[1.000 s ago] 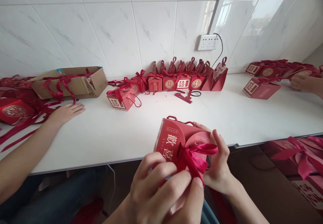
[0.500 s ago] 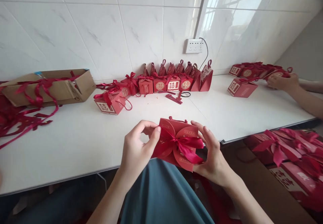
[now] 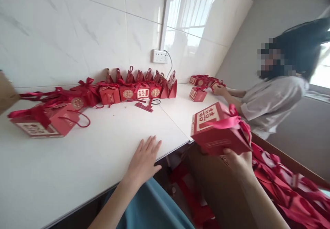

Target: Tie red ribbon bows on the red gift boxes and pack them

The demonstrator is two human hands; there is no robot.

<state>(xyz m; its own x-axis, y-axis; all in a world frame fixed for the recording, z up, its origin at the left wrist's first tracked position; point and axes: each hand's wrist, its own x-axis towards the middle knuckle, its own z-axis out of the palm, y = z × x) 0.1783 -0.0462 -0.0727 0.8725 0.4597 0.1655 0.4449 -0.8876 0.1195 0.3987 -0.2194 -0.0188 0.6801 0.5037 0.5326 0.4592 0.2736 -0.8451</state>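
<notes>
At the left edge we see part of a brown box (image 3: 7, 93), then a red box with a cord loop (image 3: 53, 120) on our white counter (image 3: 103, 160). Next, a row of red boxes (image 3: 129, 93) stands by the wall, with flat dark red bits (image 3: 144, 108) and a black ring (image 3: 156, 102) in front. Our left hand (image 3: 145, 158) is palm down at the counter's near edge, fingers spread wide. Farther back, another person's hand (image 3: 219, 90) is at a pile of red boxes (image 3: 203, 81). Our right hand (image 3: 238, 160) grips the bow box (image 3: 213, 138) up in the air, a bit tipped. To its right we see ribbon boxes (image 3: 278, 177) inside a big carton (image 3: 213, 177)
</notes>
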